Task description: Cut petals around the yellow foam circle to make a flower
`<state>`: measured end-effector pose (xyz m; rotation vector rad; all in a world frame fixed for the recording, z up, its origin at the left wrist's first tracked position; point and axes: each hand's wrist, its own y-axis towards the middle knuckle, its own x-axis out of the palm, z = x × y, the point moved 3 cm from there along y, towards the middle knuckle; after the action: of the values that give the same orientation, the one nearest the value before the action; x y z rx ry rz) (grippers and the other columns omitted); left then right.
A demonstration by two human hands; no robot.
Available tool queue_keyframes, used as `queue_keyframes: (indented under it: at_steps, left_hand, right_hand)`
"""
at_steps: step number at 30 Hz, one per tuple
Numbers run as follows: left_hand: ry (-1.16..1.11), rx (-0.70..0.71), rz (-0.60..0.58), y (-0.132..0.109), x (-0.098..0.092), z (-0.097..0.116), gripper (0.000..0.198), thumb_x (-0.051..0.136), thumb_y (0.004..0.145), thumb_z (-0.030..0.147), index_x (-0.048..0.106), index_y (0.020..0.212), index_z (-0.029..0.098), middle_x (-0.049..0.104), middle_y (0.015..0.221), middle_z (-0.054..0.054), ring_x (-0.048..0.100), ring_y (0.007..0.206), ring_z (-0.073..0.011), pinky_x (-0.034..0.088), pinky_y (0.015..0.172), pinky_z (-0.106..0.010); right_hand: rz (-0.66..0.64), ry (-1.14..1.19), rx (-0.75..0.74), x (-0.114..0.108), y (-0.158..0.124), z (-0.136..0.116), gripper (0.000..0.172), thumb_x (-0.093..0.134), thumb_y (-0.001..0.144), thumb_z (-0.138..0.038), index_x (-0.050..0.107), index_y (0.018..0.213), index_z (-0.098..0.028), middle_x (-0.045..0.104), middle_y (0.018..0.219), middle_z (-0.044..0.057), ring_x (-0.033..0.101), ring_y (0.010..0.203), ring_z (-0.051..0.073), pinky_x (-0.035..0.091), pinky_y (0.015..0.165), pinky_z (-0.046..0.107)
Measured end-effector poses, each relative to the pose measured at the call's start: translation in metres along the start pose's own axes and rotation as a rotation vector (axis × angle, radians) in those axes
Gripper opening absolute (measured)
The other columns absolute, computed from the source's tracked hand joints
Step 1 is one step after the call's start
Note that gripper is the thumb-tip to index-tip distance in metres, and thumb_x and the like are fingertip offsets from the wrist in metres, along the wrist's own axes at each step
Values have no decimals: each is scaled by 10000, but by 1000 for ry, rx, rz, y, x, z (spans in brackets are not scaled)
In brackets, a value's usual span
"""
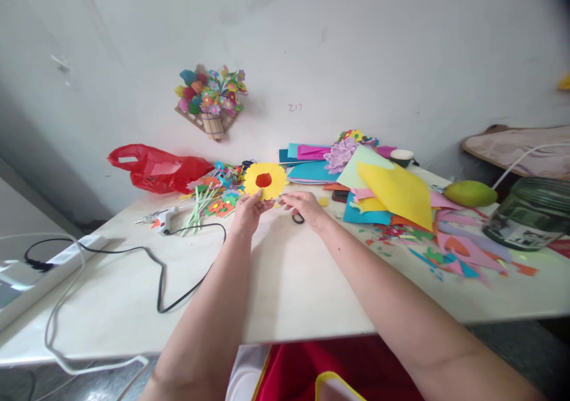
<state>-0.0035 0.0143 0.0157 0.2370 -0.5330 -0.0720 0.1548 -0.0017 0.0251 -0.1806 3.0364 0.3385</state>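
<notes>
Our left hand point(250, 210) pinches the lower edge of the yellow paper flower point(265, 180), which stands upright just above the fingertips. Our right hand point(306, 206) lies curled just beside it over a black loop point(297, 218); we cannot tell whether it grips that.

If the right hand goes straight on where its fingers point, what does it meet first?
Probably the yellow paper flower that the left hand holds; the right hand points at its lower edge, depth unclear.
</notes>
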Motion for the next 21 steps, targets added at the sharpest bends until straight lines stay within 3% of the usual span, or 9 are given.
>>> queue_keyframes:
  at_steps: [5,14,21]
  left_hand:
    - [49,13,-35,0,3,-4,225,730,648,285,661,771,110,698,681,-89,666,577,-190,533,634,-309]
    - [175,21,-45,-1,4,-7,282,741,631,353,676,742,102,685,657,-80,634,547,-154,545,624,-293]
    - [182,21,6,-3,9,-15,336,768,599,335,685,835,111,712,815,-109,679,677,-219,533,740,-362]
  right_hand:
    - [38,164,-3,3,0,1,196,625,674,-290,688,766,-129,701,775,65,567,605,100,417,524,198]
    - [52,177,3,3,2,5,143,588,674,-267,651,695,-141,673,685,35,534,528,81,390,475,187]
    - [9,201,25,9,2,10,136,596,663,-254,600,592,-138,595,540,-1,448,429,58,349,422,183]
